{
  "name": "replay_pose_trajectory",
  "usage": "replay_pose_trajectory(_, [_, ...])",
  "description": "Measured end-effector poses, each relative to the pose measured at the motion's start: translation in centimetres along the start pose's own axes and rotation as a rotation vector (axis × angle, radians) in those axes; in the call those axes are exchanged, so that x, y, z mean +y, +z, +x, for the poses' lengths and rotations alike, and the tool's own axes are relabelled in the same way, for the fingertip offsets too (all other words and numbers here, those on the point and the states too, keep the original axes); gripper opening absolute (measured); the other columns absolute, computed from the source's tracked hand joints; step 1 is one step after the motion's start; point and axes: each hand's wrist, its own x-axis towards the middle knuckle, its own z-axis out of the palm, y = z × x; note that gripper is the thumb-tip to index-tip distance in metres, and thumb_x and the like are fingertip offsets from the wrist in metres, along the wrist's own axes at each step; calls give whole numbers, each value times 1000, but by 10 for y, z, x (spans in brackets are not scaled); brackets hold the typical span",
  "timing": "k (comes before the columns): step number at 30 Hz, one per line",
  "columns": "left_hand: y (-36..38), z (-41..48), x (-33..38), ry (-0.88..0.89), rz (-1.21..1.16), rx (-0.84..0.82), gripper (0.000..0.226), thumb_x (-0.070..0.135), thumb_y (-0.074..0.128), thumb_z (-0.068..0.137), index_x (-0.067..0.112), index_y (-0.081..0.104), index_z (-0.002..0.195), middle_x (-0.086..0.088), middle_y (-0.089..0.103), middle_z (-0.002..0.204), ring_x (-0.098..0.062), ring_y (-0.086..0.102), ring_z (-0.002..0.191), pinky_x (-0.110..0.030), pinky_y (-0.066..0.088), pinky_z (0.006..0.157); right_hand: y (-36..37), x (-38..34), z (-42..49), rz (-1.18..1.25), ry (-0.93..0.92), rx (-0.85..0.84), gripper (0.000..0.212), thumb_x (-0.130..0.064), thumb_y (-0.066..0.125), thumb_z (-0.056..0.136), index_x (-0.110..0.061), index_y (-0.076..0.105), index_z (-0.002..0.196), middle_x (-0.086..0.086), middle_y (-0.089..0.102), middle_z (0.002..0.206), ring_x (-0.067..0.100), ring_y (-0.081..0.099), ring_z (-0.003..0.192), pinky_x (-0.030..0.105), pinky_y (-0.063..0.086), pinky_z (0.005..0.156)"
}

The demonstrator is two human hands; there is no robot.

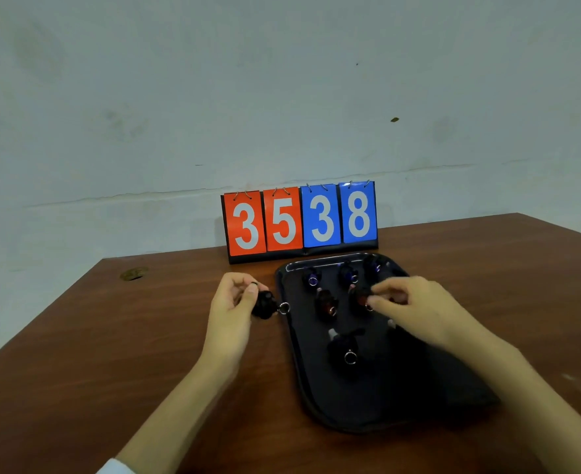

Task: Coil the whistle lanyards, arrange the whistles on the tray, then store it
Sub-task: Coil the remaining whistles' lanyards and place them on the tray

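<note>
A black tray lies on the brown table. Several whistles with coiled lanyards sit on it: blue ones along the far edge, a red one in the middle row and a black one nearer to me. My left hand grips a black whistle with a coiled lanyard just left of the tray's edge, its metal ring hanging toward the tray. My right hand reaches over the tray and pinches a second red whistle in the middle row. It hides part of the tray's right side.
A flip scoreboard showing 35 and 38 stands upright just behind the tray, against the wall. A round brass fitting is set into the table at the far left. The table's left edge runs diagonally toward me.
</note>
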Motion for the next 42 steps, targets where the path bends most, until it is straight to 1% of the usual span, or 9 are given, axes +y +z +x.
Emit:
replay_pose_trajectory(4, [5,-3,-7,-39,25,-46,13,8,47,94,17,56,90,-8,66,96,-24,62,99,-46,51,92,7,32,-7,-116,106,-117,63,-36,68,79,-29,40,136,-5,51,130,12,54,107,24,46,86])
replay_pose_trajectory(8, [7,-6,-9,-56,5,-88,10,6,46,94,11,54,91,-13,64,97,-25,63,94,-22,55,61,19,34,-9,-110,88,-27,62,-26,69,79,-27,43,135,-11,56,115,9,55,90,12,38,60])
replay_pose_trajectory(14, [7,-7,-10,-80,-8,-108,9,5,47,93,10,54,91,-13,63,98,-23,64,92,-29,58,63,30,22,-11,-84,33,27,68,-36,71,78,-27,38,137,-14,53,104,9,54,100,16,38,76])
replay_pose_trajectory(17, [9,-9,-9,-73,-36,-129,9,4,48,93,9,54,90,-14,63,96,-27,64,93,-33,59,64,26,18,-16,-78,41,47,68,-42,69,78,-26,38,137,-8,55,122,10,52,114,21,40,88])
replay_pose_trajectory(21, [14,-15,-6,-2,-27,-172,10,6,52,91,11,60,88,-9,68,89,-24,65,92,-36,56,78,20,-8,-25,91,-120,317,46,-38,66,81,-27,54,124,-12,58,121,4,52,109,21,40,91])
replay_pose_trajectory(26, [21,-29,5,96,-28,-301,13,3,62,83,10,71,89,1,73,89,-8,67,88,-15,50,73,42,-60,-36,114,-354,78,61,-42,69,74,-33,45,129,-18,52,116,-2,50,100,19,47,89])
replay_pose_trajectory(29, [23,-29,5,84,-74,-262,18,4,68,79,12,68,95,-6,71,91,-11,67,86,-15,51,71,54,-66,-28,114,-382,157,64,-34,72,75,-28,43,132,-14,56,115,0,52,101,21,47,92])
replay_pose_trajectory(34, [25,-28,3,11,-77,-243,39,19,69,75,21,55,112,-9,67,87,-11,68,75,-19,53,58,57,-60,-29,178,-325,204,67,-31,74,74,-29,42,134,-11,66,105,-1,55,92,18,47,88])
replay_pose_trajectory(42, [20,-19,-10,81,133,-118,15,14,55,90,23,59,101,2,61,97,-6,57,93,-13,43,74,-3,-4,-8,382,1,321,44,-32,77,72,-26,63,113,-7,66,97,4,60,87,12,42,65])
